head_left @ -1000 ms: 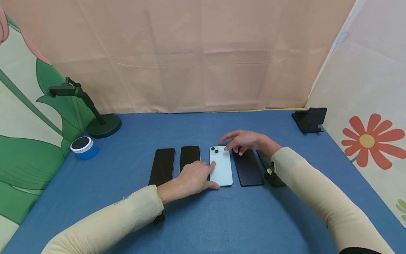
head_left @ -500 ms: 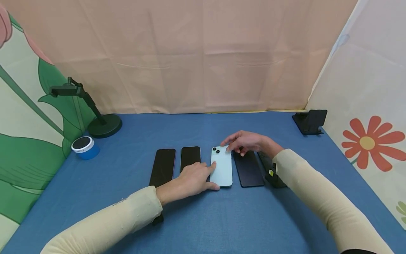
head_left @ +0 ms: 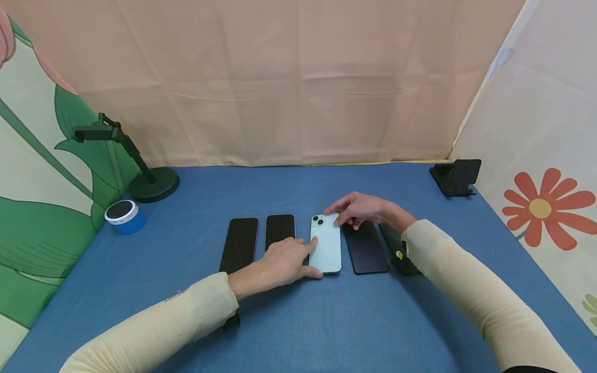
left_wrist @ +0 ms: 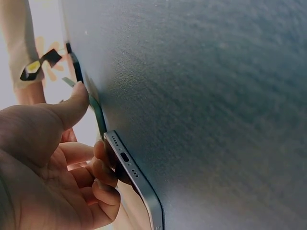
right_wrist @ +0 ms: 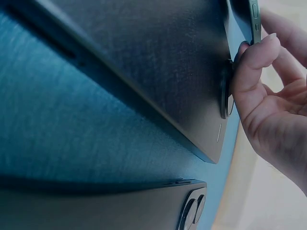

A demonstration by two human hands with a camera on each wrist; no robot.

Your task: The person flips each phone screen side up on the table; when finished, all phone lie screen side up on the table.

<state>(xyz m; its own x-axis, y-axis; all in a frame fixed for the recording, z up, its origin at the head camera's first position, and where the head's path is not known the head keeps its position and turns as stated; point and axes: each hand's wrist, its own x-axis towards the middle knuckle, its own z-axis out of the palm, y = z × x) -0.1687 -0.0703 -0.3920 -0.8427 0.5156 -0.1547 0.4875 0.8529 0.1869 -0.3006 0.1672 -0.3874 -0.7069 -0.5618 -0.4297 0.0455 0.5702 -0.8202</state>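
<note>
In the head view a light blue smartphone (head_left: 325, 251) lies back up on the blue table, in the middle of a row of phones. My left hand (head_left: 286, 259) holds its lower left part, thumb at the bottom edge and index finger on the left side. Its other fingers curl against a phone with a charging port (left_wrist: 132, 167) in the left wrist view. My right hand (head_left: 361, 208) pinches the upper right corner between thumb and index finger, above a dark phone (head_left: 366, 251). The right wrist view shows the thumb against the light blue phone's side edge (right_wrist: 255, 21).
Two black-screened phones (head_left: 239, 243) lie left of the light blue one, the nearer partly hidden by my left hand. Another dark phone (head_left: 407, 264) is at the right, partly under my right wrist. A lamp-like black stand (head_left: 154, 184), a blue-and-white round device (head_left: 125, 217) and a small black stand (head_left: 457, 176) stand farther back.
The light blue phone's top has shifted slightly to the right, straightening it a little. Both hands stay on it in nearly the same places.
</note>
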